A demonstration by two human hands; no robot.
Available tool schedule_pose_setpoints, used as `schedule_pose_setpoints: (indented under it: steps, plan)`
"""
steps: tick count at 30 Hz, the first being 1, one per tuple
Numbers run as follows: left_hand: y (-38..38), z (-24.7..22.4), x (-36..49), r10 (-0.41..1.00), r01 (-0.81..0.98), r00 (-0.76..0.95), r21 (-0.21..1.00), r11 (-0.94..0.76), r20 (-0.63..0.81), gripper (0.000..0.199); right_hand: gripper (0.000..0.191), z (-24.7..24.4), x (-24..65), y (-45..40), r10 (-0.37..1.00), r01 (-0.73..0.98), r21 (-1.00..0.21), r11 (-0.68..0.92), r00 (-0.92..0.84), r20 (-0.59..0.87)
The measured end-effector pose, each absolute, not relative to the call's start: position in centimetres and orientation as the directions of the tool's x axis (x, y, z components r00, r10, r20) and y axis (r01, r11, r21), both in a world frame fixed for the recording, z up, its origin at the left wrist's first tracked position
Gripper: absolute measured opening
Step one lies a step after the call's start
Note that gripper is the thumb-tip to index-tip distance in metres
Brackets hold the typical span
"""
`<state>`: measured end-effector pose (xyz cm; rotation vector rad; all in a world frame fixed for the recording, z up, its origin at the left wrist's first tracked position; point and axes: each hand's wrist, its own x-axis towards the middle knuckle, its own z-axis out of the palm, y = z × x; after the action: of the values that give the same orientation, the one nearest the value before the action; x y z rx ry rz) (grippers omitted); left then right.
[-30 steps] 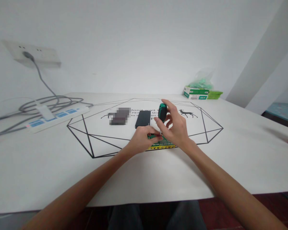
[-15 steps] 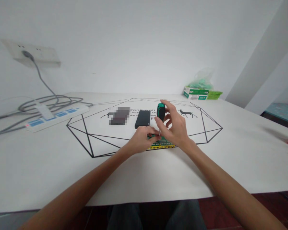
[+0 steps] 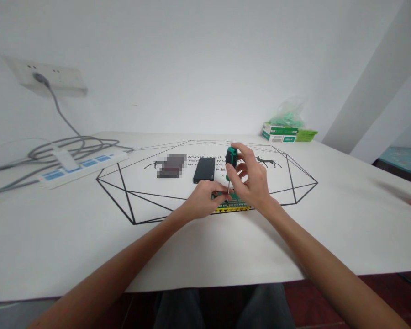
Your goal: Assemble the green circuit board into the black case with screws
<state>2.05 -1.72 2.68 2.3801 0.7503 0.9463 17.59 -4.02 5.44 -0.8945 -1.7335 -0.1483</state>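
A screwdriver point(image 3: 231, 157) with a green and black handle stands nearly upright in my right hand point(image 3: 251, 176); thumb and fingers close round its handle. Its thin metal shaft points down at a green circuit board point(image 3: 238, 201) with a yellow strip along the near edge, lying on the table. My left hand point(image 3: 205, 199) rests over the board's left part, thumb and forefinger brought together beside the lower shaft. Whatever sits between those fingertips, and the screwdriver's very tip, is too small or hidden to make out.
Just behind the board lie a black flat box point(image 3: 204, 170) and a pixelated dark object point(image 3: 171, 166). A power strip point(image 3: 84, 169) with coiled grey cable point(image 3: 65, 148) is at left. Green and white boxes point(image 3: 280, 132) with a plastic bag point(image 3: 289, 113) stand at back right.
The screwdriver handle has shifted slightly to the right and down with my right hand, its fingers turned a little. My left hand stays almost in place over the board.
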Motion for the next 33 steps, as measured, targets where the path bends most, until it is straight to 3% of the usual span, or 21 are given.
schedule_pose_setpoints:
  steps: [6,17,24,33]
  plan:
    - [-1.56,2.23,2.04,0.622,0.311,0.565,0.558,-0.769,0.543,0.009,0.041,5.31,17.61,-3.73,0.463,0.672,-0.320,0.668,-0.039,0.885]
    - [-1.68,2.57,2.12,0.605,0.260,0.615,0.594,-0.761,0.506,0.014,0.046,5.27,17.64,-3.99,0.506,0.660,-0.321,0.679,-0.105,0.856]
    - [-1.47,2.28,1.93,0.564,0.335,0.585,0.459,-0.822,0.582,0.008,0.051,4.84,17.66,-3.63,0.496,0.667,-0.315,0.675,-0.094,0.863]
    - [-1.63,2.53,2.05,0.595,0.290,0.617,0.554,-0.781,0.516,0.014,0.052,5.09,17.61,-3.98,0.509,0.660,-0.321,0.679,-0.108,0.854]
